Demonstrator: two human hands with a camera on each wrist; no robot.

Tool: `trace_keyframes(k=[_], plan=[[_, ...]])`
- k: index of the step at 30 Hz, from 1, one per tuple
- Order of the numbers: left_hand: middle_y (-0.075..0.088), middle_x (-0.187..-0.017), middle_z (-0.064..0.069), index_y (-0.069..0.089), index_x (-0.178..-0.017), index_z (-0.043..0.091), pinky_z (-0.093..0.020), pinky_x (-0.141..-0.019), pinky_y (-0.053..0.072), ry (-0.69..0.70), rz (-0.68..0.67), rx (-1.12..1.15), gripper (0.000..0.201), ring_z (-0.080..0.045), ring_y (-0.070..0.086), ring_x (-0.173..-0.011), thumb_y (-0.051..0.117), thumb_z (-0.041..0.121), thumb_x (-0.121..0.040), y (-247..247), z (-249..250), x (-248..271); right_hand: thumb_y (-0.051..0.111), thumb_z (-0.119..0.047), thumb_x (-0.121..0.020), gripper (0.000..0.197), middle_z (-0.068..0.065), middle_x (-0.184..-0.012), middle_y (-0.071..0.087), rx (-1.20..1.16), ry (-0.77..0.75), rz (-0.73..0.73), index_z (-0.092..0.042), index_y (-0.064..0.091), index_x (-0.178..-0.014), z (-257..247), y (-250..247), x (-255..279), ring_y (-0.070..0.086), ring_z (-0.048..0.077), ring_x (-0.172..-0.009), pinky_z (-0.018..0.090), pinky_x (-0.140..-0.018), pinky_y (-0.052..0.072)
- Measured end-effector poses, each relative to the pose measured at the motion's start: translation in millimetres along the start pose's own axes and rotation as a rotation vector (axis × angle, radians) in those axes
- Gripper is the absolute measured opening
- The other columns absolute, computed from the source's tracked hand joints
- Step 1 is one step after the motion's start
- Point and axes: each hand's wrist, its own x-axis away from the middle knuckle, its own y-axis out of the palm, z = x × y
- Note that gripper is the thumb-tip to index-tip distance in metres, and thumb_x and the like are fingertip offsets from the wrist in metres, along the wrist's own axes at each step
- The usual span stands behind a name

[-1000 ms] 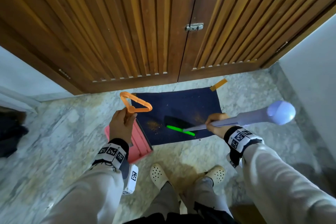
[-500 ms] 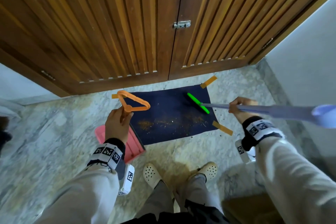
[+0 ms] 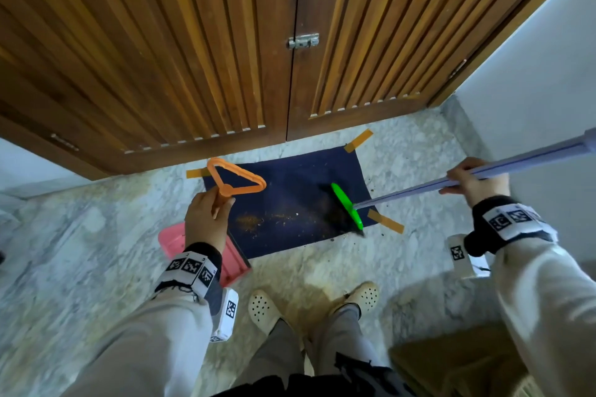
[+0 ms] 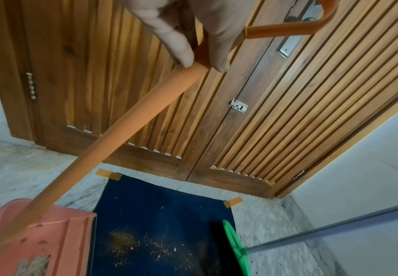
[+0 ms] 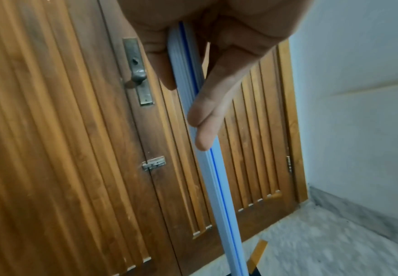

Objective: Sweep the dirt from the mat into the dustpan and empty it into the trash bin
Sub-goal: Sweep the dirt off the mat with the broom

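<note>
Slatted brown wooden double doors stand shut before me, a small metal latch across their seam. Grey-white marble floor meets a pale wall.

A: Top of the frame, the left hand curls its fingers round the orange dustpan handle, which runs down to the lower left.

B: And there it meets the pink dustpan, sitting just left of the dark blue mat.

A: Brown dirt lies scattered on the mat, bottom centre.

B: Lower right, the green broom head stands on the mat's right part, its grey pole rising rightward.

A: Orange tape marks the mat's far corners, before the slatted wooden door.
</note>
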Motion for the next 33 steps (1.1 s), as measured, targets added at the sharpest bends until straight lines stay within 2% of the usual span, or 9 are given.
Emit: trace_keyframes(k=[3, 7, 11, 16, 21, 24, 26, 29, 33], plan=[[0.055, -0.091, -0.009, 0.062, -0.108, 0.009, -0.028, -0.078, 0.039, 0.042, -0.024, 0.022, 0.023, -0.019, 0.05, -0.083, 0.057, 0.021, -0.089, 7, -1, 1, 0.059, -0.002, -0.083, 0.026, 0.003, -0.05, 0.058, 0.03, 0.06, 0.039, -0.015, 0.053, -0.061, 24, 9, -2, 0.066, 0.014, -0.052, 0.031, -0.056, 0.058], [0.054, -0.089, -0.004, 0.063, -0.107, 0.008, -0.029, -0.08, 0.041, 0.087, -0.012, 0.032, 0.022, -0.018, 0.05, -0.084, 0.059, 0.019, -0.088, 7, -1, 1, 0.061, -0.013, -0.072, 0.021, 0.008, -0.074, 0.057, 0.062, 0.226, -0.115, -0.027, 0.049, -0.061, 58, 53, 8, 0.061, 0.006, -0.056, 0.039, -0.077, 0.056], [0.051, -0.085, -0.004, 0.064, -0.104, 0.002, -0.028, -0.075, 0.039, 0.123, 0.014, 0.0, 0.022, -0.017, 0.048, -0.08, 0.06, 0.017, -0.088, 0, -4, 0, 0.057, -0.015, -0.071, 0.022, 0.014, -0.062, 0.061, -0.049, 0.116, -0.161, -0.024, 0.05, -0.053, 48, 95, 37, 0.067, 0.04, -0.066, 0.061, -0.069, 0.053], [0.05, -0.088, -0.004, 0.063, -0.104, 0.002, -0.022, -0.077, 0.036, 0.061, 0.036, 0.017, 0.02, -0.015, 0.047, -0.082, 0.059, 0.014, -0.088, -13, -10, 8, 0.056, -0.014, -0.078, 0.017, 0.009, -0.054, 0.062, -0.049, 0.053, -0.198, -0.012, 0.046, -0.063, 22, 130, 67, 0.066, 0.043, -0.065, 0.051, -0.064, 0.053], [0.05, -0.088, -0.004, 0.062, -0.103, 0.001, -0.012, -0.069, 0.037, 0.024, 0.027, 0.037, 0.02, -0.015, 0.048, -0.077, 0.06, 0.014, -0.087, -27, -23, 13, 0.055, -0.012, -0.08, 0.024, -0.005, -0.038, 0.055, -0.026, -0.023, -0.25, -0.018, 0.044, -0.059, 4, 156, 85, 0.067, 0.038, -0.063, 0.031, -0.054, 0.042], [0.051, -0.088, -0.005, 0.062, -0.103, 0.001, -0.005, -0.07, 0.04, -0.029, 0.049, 0.07, 0.02, -0.017, 0.048, -0.077, 0.06, 0.013, -0.087, -40, -33, 15, 0.053, -0.017, -0.075, 0.026, 0.003, -0.049, 0.057, 0.014, -0.073, -0.252, -0.023, 0.046, -0.05, -11, 157, 84, 0.065, 0.043, -0.063, 0.044, -0.055, 0.049], [0.053, -0.091, -0.006, 0.062, -0.101, 0.004, -0.017, -0.08, 0.044, -0.093, 0.062, 0.097, 0.018, -0.018, 0.05, -0.081, 0.06, 0.015, -0.087, -49, -38, 17, 0.054, -0.014, -0.078, 0.025, 0.006, -0.052, 0.057, 0.027, -0.057, -0.225, -0.018, 0.045, -0.054, -21, 156, 75, 0.066, 0.04, -0.06, 0.047, -0.056, 0.053], [0.055, -0.094, -0.004, 0.061, -0.098, 0.008, -0.031, -0.083, 0.043, -0.188, 0.081, 0.104, 0.018, -0.017, 0.051, -0.087, 0.059, 0.022, -0.088, -63, -45, 21, 0.055, -0.011, -0.083, 0.021, 0.015, -0.062, 0.061, 0.057, -0.035, -0.257, -0.008, 0.052, -0.062, -31, 153, 66, 0.067, 0.018, -0.049, 0.027, -0.049, 0.054], [0.054, -0.084, 0.002, 0.058, -0.092, 0.013, -0.03, -0.08, 0.037, -0.224, 0.078, 0.102, 0.009, -0.019, 0.051, -0.086, 0.058, 0.02, -0.088, -76, -50, 29, 0.059, -0.017, -0.084, 0.02, 0.023, -0.08, 0.069, 0.286, -0.097, -0.406, 0.001, 0.064, -0.078, -22, 144, 68, 0.067, 0.036, -0.074, 0.04, -0.072, 0.057]])
